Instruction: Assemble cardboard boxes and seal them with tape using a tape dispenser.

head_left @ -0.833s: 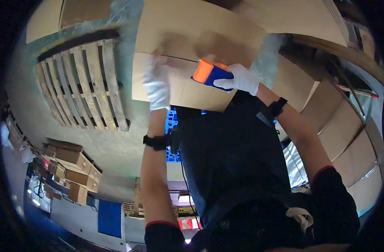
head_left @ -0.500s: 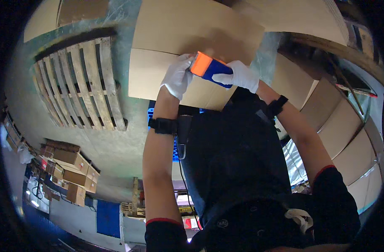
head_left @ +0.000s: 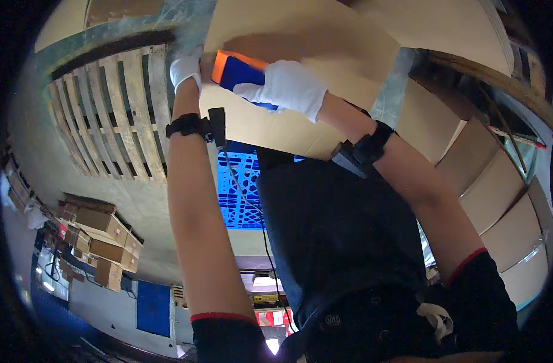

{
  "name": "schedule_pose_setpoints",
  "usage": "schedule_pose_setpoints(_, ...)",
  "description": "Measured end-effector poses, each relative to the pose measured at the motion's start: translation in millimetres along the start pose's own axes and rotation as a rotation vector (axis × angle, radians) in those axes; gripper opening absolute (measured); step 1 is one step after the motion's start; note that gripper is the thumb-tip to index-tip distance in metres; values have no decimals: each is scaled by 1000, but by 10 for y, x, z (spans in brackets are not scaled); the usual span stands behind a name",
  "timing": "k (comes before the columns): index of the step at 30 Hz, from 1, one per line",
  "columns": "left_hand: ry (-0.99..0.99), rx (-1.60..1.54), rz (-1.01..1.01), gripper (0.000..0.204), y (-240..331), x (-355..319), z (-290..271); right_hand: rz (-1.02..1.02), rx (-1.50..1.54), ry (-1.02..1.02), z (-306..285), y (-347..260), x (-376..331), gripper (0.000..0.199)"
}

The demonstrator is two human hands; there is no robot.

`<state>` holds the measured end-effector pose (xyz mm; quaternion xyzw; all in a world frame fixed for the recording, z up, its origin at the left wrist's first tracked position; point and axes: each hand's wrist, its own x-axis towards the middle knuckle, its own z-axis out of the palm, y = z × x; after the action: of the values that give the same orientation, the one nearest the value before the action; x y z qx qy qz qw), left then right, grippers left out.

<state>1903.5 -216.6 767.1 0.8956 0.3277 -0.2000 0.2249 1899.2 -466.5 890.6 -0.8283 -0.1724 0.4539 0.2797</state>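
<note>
My right hand (head_left: 282,88), in a white glove, grips a block-shaped tool with an orange end and dark blue sides (head_left: 243,71), which looks like a hand-held tape dispenser. It sits low over the top of a large brown cardboard box (head_left: 325,54), its orange end pointing left. At the box's left edge is my left hand (head_left: 187,68), also gloved in white; its fingers are blurred and partly hidden, so their grip cannot be made out. Dark bands with small black devices circle both wrists. A thin cable runs down from the left one.
Left of the box lies a wooden pallet (head_left: 116,115) on the floor. A blue plastic pallet (head_left: 239,187) shows below the box. Stacked cartons (head_left: 479,175) stand at the right, and more boxes (head_left: 107,236) at the far left.
My left hand has left the tool's orange end and moved left to the box's edge. My right hand has carried the tool left and slightly farther away.
</note>
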Motion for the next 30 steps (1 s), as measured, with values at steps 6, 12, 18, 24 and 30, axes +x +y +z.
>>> schedule_pose_setpoints(6,118,-141,34,69,62,-365,100,43,-7,-16,-60,39,-40,76)
schedule_pose_setpoints(12,-170,-373,137,60,163,-647,89,138,-22,-87,-98,637,-558,75)
schedule_pose_setpoints(18,113,-83,331,63,119,-637,168,415,297,94,-129,1836,-2248,68)
schedule_pose_setpoints(24,86,238,947,80,1295,-2102,1045,444,19,129,29,2256,-2135,66)
schedule_pose_setpoints(30,-102,304,1098,83,1634,-2808,1427,374,-79,-100,20,2733,-2373,81)
